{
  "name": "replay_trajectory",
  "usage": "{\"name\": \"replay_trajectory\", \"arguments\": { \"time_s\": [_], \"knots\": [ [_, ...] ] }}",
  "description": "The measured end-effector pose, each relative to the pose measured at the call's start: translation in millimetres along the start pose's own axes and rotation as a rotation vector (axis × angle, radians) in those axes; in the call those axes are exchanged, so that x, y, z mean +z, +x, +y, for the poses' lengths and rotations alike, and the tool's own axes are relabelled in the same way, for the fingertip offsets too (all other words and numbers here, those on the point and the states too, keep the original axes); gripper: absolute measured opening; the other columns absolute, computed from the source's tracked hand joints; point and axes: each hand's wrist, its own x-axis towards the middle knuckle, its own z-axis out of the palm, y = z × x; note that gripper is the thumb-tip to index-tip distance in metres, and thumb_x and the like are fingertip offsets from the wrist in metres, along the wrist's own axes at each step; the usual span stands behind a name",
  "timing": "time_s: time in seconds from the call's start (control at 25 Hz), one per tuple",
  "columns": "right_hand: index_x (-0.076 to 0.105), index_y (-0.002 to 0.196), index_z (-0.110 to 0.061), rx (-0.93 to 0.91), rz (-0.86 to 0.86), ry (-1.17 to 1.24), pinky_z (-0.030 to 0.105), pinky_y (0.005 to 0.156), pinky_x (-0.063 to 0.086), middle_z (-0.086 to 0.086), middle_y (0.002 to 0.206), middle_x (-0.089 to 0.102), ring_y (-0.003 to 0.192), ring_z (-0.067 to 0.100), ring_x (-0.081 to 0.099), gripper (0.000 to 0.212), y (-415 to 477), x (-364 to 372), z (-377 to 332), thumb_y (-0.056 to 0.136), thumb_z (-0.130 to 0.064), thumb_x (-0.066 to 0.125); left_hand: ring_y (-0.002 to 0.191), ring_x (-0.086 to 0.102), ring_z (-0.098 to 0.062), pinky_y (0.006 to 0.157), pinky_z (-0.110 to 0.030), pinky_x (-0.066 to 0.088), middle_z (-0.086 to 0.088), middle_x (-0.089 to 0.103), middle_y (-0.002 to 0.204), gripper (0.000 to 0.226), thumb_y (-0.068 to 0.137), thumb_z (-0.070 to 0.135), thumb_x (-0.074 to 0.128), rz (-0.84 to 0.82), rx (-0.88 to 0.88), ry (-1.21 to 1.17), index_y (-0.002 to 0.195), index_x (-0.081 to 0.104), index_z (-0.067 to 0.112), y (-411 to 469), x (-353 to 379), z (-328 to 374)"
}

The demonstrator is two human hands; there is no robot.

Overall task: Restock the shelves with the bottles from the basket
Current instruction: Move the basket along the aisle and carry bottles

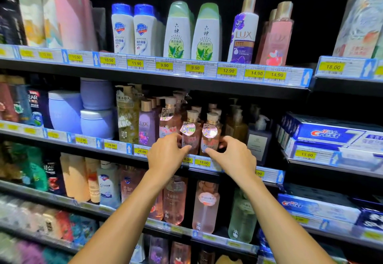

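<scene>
Hands were up at the middle shelf (89, 142): the left hand (167, 154) had its fingers curled round the left pink bottle (189, 137), and the right hand (234, 157) gripped the right pink bottle (211, 139) between thumb and forefinger. A purple bottle (146, 127) stood left of the pair, the two pink bottles stood upright side by side at the shelf's front edge above an 18.00 price tag (203, 162), and an amber pump bottle (236, 125) stood to their right.
</scene>
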Motion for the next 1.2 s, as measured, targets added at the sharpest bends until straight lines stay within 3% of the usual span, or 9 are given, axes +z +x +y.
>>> {"name": "replay_trajectory", "arguments": {
  "time_s": [0.12, 0.24, 0.48, 0.68, 0.88, 1.08, 1.2],
  "knots": [
    [0.062, 0.107, -0.036, -0.007, 0.002, -0.008, 0.034, 0.068, 0.045, -0.014, 0.105, 0.068, 0.099, 0.019, 0.066, 0.053, 1.8, 1.0, 1.0, 0.075, -0.077, 0.061, 0.085, 0.07, -0.022, 0.068, -0.035, 0.055, 0.008, 0.073, 0.082, 0.034, 0.083, 0.058, 0.069, -0.006, -0.009, 0.005, 0.103, 0.068, 0.031, 1.4, 1.2, 1.4],
    [0.062, 0.12, -0.035, -0.013, 0.006, -0.008, 0.036, 0.07, 0.047, -0.012, 0.113, 0.068, 0.104, 0.02, 0.066, 0.062, 3.2, 2.4, 3.0, 0.076, -0.078, 0.059, 0.094, 0.07, -0.024, 0.07, -0.035, 0.053, 0.007, 0.075, 0.093, 0.039, 0.084, 0.057, 0.07, -0.004, -0.004, 0.005, 0.112, 0.068, 0.031, 3.0, 3.2, 2.3],
    [0.063, 0.12, -0.033, -0.017, 0.001, -0.007, 0.035, 0.069, 0.044, -0.011, 0.115, 0.068, 0.105, 0.02, 0.066, 0.058, 2.0, -1.1, 2.4, 0.08, -0.075, 0.061, 0.104, 0.069, -0.024, 0.074, -0.036, 0.054, 0.006, 0.075, 0.106, 0.05, 0.085, 0.059, 0.069, 0.006, -0.002, 0.025, 0.124, 0.065, 0.029, 6.6, 8.1, 2.6],
    [0.062, 0.108, -0.032, -0.023, -0.006, -0.025, 0.033, 0.065, 0.043, -0.011, 0.104, 0.068, 0.096, 0.019, 0.065, 0.048, 0.5, -2.6, -0.1, 0.082, -0.073, 0.062, 0.082, 0.073, -0.021, 0.075, -0.038, 0.059, 0.009, 0.075, 0.106, 0.045, 0.087, 0.054, 0.068, -0.032, 0.038, -0.024, 0.124, 0.066, 0.029, 5.7, 4.2, -3.2],
    [0.055, 0.118, -0.028, 0.013, 0.036, -0.01, 0.037, 0.07, 0.049, -0.006, 0.112, 0.065, 0.101, 0.026, 0.065, 0.064, -2.2, -0.6, -0.8, 0.078, -0.076, 0.063, 0.084, 0.07, -0.004, 0.074, -0.033, 0.059, 0.019, 0.076, 0.093, 0.025, 0.089, 0.043, 0.069, 0.009, 0.098, -0.142, 0.112, 0.071, 0.033, 4.9, -15.5, -25.9],
    [0.055, 0.098, -0.036, 0.011, 0.377, 0.286, 0.033, 0.066, 0.046, -0.017, 0.093, 0.064, 0.086, 0.011, 0.061, 0.026, -24.1, -1.9, -29.4, 0.085, -0.053, 0.071, 0.081, 0.064, -0.008, 0.065, -0.03, 0.049, 0.024, 0.069, 0.084, 0.01, 0.09, 0.042, 0.066, 0.107, 0.119, -0.115, 0.096, 0.062, 0.035, 13.9, -51.5, -63.6],
    [0.063, 0.087, -0.034, -0.022, 0.455, 0.295, 0.032, 0.065, 0.049, -0.019, 0.076, 0.065, 0.077, 0.011, 0.063, 0.013, -40.5, 11.1, -67.9, 0.088, -0.046, 0.069, 0.083, 0.065, -0.014, 0.062, -0.031, 0.039, 0.018, 0.067, 0.084, 0.018, 0.089, 0.043, 0.069, 0.143, 0.127, -0.101, 0.092, 0.056, 0.032, 26.4, -65.3, -90.1]
  ]
}}
